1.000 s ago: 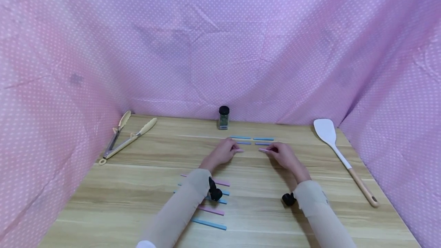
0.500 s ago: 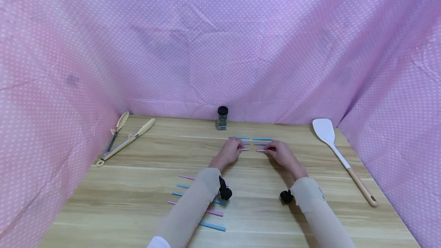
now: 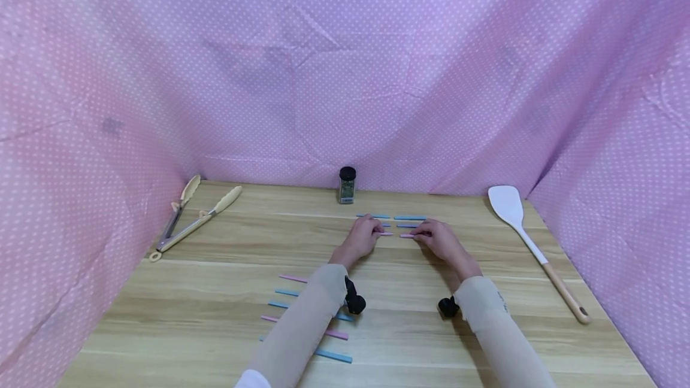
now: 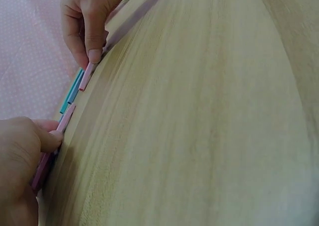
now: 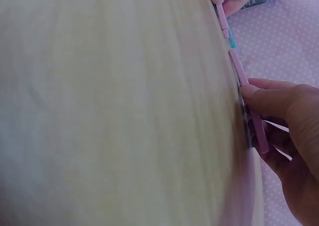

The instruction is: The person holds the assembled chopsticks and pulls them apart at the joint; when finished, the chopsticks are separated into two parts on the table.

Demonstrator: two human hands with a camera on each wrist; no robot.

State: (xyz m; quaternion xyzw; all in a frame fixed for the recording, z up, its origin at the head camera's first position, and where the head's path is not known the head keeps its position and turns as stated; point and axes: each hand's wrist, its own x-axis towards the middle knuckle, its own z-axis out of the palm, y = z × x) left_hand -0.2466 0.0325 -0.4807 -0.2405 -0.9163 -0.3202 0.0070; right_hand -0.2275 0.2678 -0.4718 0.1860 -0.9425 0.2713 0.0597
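Note:
In the head view my left hand [image 3: 362,237] pinches a slim pink plastic stick [image 3: 386,234] between thumb and fingers. My right hand [image 3: 441,241] pinches a second pink stick [image 5: 258,129] near its middle. Their tips point at each other end to end, a small gap between them. Just behind lie two pairs of sticks, also end to end: a purple-blue pair, left stick [image 3: 386,225] and right stick [image 3: 406,226], partly hidden by the hands, and a light-blue pair, left stick [image 3: 373,216] and right stick [image 3: 409,218].
Several more pink and blue sticks [image 3: 334,356] lie partly under my left forearm on the wooden table [image 3: 399,340]. A black-capped spice jar [image 3: 347,185] stands at the back. Tongs [image 3: 188,232] lie spread at left, a white spatula [image 3: 509,205] at right. Pink dotted cloth [image 3: 345,76] surrounds the table.
My left hand has moved right and slightly away with its pink stick. My right hand has shifted slightly left, so the gap between the two tips has narrowed.

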